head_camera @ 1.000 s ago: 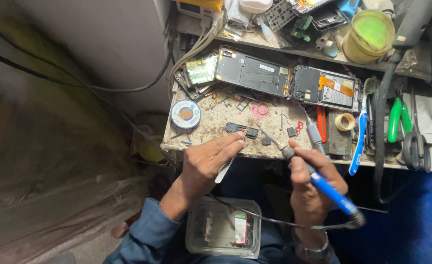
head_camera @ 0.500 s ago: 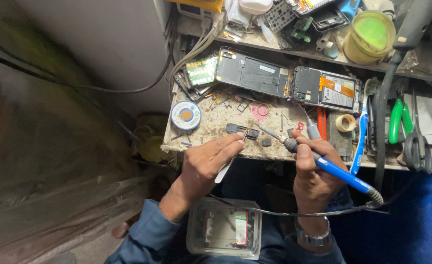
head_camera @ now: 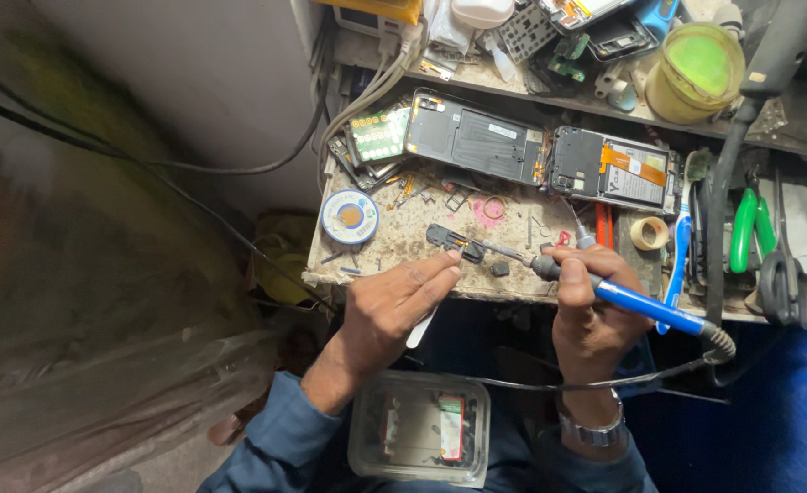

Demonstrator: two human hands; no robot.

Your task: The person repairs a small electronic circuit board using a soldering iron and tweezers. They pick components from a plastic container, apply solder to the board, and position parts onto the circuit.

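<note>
My right hand [head_camera: 591, 306] is wrapped tight round a blue-handled soldering iron [head_camera: 645, 308], pen-style grip. Iron's long axis runs 4 o'clock to 10 o'clock, cable end low right, tip pointing up-left toward 10. Tip sits at or just beside the small black part [head_camera: 454, 242] near the front edge of the stained bench [head_camera: 394, 256]; can't tell if it truly touches. My left hand [head_camera: 390, 306] has fingers stretched flat, fingertips pressed beside the part at its 7 o'clock, pinning it; a pale thin tool pokes out under the palm, grip on it unclear. Part's long axis roughly 9 to 3.

Progress, my read: mid-joint work, part not yet put back in either opened phone [head_camera: 476, 137] at 12 o'clock. Solder wick spool [head_camera: 350, 216] at 9 o'clock of the part, untouched. Clear plastic box [head_camera: 419, 438] in my lap at 6 o'clock.
</note>
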